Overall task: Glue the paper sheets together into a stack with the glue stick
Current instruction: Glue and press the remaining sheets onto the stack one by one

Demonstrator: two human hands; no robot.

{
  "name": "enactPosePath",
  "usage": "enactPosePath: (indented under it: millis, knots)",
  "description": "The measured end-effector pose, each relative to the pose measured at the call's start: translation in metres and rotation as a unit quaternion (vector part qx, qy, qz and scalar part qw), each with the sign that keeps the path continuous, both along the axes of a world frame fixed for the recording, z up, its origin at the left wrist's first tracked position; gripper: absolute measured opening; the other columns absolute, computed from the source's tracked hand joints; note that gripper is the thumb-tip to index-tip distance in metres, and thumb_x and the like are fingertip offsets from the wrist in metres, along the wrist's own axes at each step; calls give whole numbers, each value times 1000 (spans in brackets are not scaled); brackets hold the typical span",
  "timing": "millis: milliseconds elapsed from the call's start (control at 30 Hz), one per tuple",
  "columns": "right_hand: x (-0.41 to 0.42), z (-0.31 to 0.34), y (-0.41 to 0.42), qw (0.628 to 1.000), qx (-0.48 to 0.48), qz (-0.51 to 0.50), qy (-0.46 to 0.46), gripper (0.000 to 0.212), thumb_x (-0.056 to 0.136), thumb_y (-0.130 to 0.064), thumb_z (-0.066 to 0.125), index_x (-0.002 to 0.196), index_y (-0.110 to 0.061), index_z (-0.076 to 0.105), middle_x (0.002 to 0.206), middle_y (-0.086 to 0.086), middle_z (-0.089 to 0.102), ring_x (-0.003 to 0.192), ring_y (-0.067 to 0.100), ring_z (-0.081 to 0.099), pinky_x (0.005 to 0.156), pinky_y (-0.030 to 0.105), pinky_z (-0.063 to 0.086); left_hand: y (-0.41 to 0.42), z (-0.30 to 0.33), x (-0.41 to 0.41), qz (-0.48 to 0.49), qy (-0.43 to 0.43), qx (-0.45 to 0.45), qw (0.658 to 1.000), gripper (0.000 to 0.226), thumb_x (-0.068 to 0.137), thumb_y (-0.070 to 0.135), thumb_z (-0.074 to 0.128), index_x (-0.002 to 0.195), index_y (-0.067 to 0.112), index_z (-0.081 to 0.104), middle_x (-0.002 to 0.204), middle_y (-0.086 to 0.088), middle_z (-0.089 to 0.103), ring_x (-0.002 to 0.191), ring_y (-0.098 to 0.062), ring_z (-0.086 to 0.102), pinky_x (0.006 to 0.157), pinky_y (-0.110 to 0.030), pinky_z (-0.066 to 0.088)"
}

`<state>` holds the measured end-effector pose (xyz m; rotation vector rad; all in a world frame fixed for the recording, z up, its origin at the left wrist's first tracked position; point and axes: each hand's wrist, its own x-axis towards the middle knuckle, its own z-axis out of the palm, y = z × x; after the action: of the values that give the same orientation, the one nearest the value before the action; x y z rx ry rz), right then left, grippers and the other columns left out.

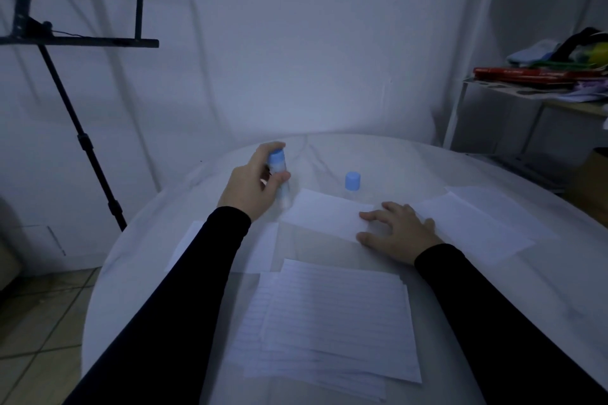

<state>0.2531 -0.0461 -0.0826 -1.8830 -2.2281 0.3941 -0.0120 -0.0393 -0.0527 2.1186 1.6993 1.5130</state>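
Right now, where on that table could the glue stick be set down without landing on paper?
Bare cloth lies behind the blue cap, toward the wall, and between the middle white sheet and the near lined stack. The front and right are crowded with paper; the right hand presses the middle sheet.

Home room — music stand [79,43], cluttered shelf [539,89].
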Motion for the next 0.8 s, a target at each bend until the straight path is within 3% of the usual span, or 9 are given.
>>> enactPosePath:
  millis: [100,200,367,500,667,800]
  knots:
    - [1,1,-1,1000,-4,10,11,53,82,-61,55,132,-50,41,156,-5,16,145,24,6,113,57,5,-6,15,11,16,-112,98,989,40,89,19,63,126,26,49,77,0,64,64,-11,60,59,-9,43]
    - [2,2,-4,999,-11,35,36,51,81,-57,59,130,-50,44,156,-9,18,146,21,5,113,58,2,-5,25,31,-6,-184,107,977,40,89,20,62,125,27,47,71,4,61,58,-1,55,59,-8,40]
    - [1,7,-7,998,20,10,63,55,84,-62,52,134,-42,43,152,-11,28,142,11,19,113,54,7,13,20,72,-69,-150,18,986,40,87,22,65,123,31,49,62,-3,56,53,-3,48,55,-8,38]
    - [0,6,-8,998,31,0,51,55,79,-65,56,128,-41,50,149,-12,30,140,7,22,113,52,9,25,13,100,-109,-95,-23,989,42,88,21,64,126,27,50,64,2,54,53,-2,49,54,-9,36]
    - [1,4,-8,998,35,4,57,56,78,-65,56,127,-40,51,149,-11,31,139,8,22,114,54,8,33,0,106,-116,-49,-40,991,45,89,21,62,131,26,47,75,-6,59,66,-20,52,60,-21,37]
    - [2,3,-7,998,42,5,53,56,79,-64,56,128,-38,51,148,-11,31,139,8,22,114,54,10,31,-4,105,-118,-64,-25,991,43,90,21,60,131,26,47,74,-3,58,61,-12,50,60,-19,39]
